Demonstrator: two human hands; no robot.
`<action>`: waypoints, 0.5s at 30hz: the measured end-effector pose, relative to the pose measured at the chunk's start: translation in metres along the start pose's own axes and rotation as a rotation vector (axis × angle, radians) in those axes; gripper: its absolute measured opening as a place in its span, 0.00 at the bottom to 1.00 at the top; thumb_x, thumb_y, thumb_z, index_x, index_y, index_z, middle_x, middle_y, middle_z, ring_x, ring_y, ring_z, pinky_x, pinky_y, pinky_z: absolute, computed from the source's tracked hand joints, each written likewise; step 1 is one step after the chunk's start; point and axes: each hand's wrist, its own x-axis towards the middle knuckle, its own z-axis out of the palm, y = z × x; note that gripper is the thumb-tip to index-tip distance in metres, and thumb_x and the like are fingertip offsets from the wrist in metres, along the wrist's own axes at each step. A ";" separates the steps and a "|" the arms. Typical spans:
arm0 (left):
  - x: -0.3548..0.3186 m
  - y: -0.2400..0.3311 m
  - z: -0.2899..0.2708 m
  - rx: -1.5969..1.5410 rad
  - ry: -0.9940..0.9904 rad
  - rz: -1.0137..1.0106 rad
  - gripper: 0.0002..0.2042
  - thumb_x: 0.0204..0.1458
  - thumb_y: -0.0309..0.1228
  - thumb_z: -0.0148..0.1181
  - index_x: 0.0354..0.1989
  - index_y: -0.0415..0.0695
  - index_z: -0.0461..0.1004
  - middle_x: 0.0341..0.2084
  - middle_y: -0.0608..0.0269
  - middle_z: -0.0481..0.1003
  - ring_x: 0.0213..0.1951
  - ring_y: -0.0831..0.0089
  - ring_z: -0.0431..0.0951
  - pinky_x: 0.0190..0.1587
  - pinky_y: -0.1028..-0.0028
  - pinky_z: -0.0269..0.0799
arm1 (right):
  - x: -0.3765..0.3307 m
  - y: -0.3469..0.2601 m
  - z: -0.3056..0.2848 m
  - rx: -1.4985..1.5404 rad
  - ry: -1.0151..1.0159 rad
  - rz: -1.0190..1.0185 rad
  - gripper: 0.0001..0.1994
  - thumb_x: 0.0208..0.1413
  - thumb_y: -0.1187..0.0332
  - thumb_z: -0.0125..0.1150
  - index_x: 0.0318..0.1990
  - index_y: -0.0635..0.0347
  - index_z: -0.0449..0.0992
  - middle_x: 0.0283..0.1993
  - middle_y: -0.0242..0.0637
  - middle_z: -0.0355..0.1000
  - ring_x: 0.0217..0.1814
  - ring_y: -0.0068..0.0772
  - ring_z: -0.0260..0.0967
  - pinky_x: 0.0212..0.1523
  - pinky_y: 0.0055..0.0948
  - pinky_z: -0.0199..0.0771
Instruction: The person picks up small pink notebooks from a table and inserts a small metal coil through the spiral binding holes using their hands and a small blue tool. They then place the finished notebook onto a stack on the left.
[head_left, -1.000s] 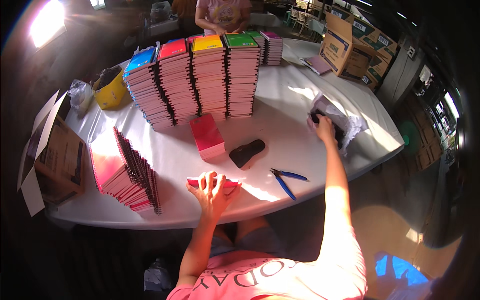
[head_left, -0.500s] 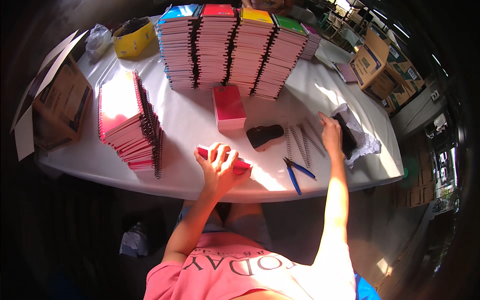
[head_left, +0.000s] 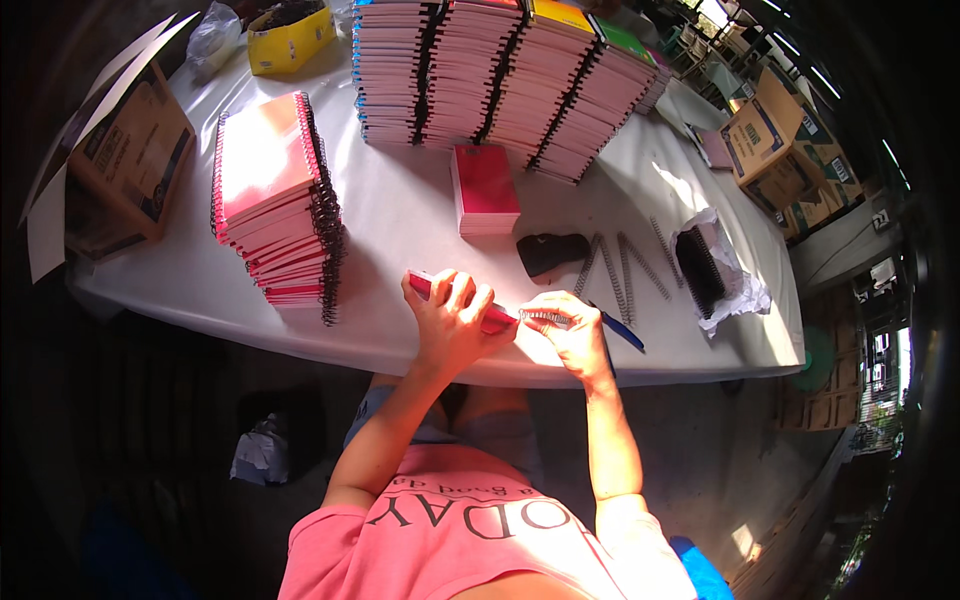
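Note:
My left hand (head_left: 452, 322) is closed round a small red-covered notebook (head_left: 498, 321) held on edge above the table's near side. My right hand (head_left: 568, 335) pinches a dark spiral binding coil (head_left: 540, 317), its end at the notebook's right end; whether it has entered the holes I cannot tell. Blue-handled pliers (head_left: 625, 332) lie partly hidden behind my right hand. Several loose coils (head_left: 640, 265) rest on the table beside a black, curved object (head_left: 552, 255). Beyond my hands sits a short stack of red-covered pads (head_left: 485, 190).
Tall stacks of spiral notebooks (head_left: 470, 80) stand at the back. To the left are a pile of red spiral notebooks (head_left: 265, 165) and an open carton (head_left: 135, 150). A bundle of black coils (head_left: 700, 270) lies in white wrapping at right. Behind are a yellow box (head_left: 290, 45) and cartons (head_left: 765, 135).
My right hand has come left from the loose coils, bringing one coil to the notebook. My left hand still grips the notebook. The view has shifted slightly.

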 end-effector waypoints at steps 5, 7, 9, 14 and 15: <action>0.001 0.001 -0.001 0.001 -0.001 -0.016 0.20 0.31 0.51 0.67 0.28 0.50 0.74 0.32 0.68 0.69 0.43 0.67 0.67 0.46 0.44 0.49 | 0.002 0.003 -0.012 0.113 -0.153 0.209 0.08 0.53 0.77 0.59 0.41 0.64 0.78 0.33 0.33 0.74 0.37 0.23 0.70 0.39 0.23 0.71; 0.002 0.002 -0.002 0.014 -0.005 -0.017 0.20 0.31 0.50 0.67 0.28 0.50 0.74 0.31 0.68 0.69 0.43 0.68 0.67 0.46 0.44 0.50 | 0.005 0.001 -0.013 0.045 -0.153 0.247 0.08 0.57 0.74 0.56 0.42 0.63 0.77 0.32 0.32 0.74 0.35 0.21 0.69 0.38 0.22 0.70; 0.002 0.002 -0.002 0.022 0.003 -0.014 0.20 0.31 0.50 0.67 0.28 0.50 0.74 0.31 0.68 0.69 0.42 0.68 0.67 0.46 0.44 0.50 | 0.007 -0.001 -0.010 -0.033 -0.089 0.202 0.09 0.60 0.71 0.54 0.43 0.63 0.77 0.31 0.31 0.73 0.34 0.20 0.68 0.36 0.21 0.69; 0.003 0.000 -0.001 0.038 0.015 0.008 0.21 0.31 0.52 0.67 0.28 0.50 0.74 0.30 0.69 0.69 0.41 0.68 0.68 0.44 0.47 0.51 | 0.010 -0.006 -0.007 0.099 -0.240 0.229 0.10 0.60 0.69 0.54 0.43 0.63 0.76 0.30 0.29 0.71 0.30 0.18 0.63 0.33 0.19 0.65; 0.004 -0.001 -0.002 0.033 -0.003 0.005 0.21 0.31 0.53 0.67 0.29 0.51 0.74 0.30 0.69 0.69 0.40 0.68 0.68 0.43 0.48 0.51 | 0.010 -0.004 -0.008 0.105 -0.240 0.212 0.10 0.60 0.68 0.53 0.44 0.63 0.76 0.30 0.29 0.71 0.30 0.18 0.63 0.33 0.18 0.65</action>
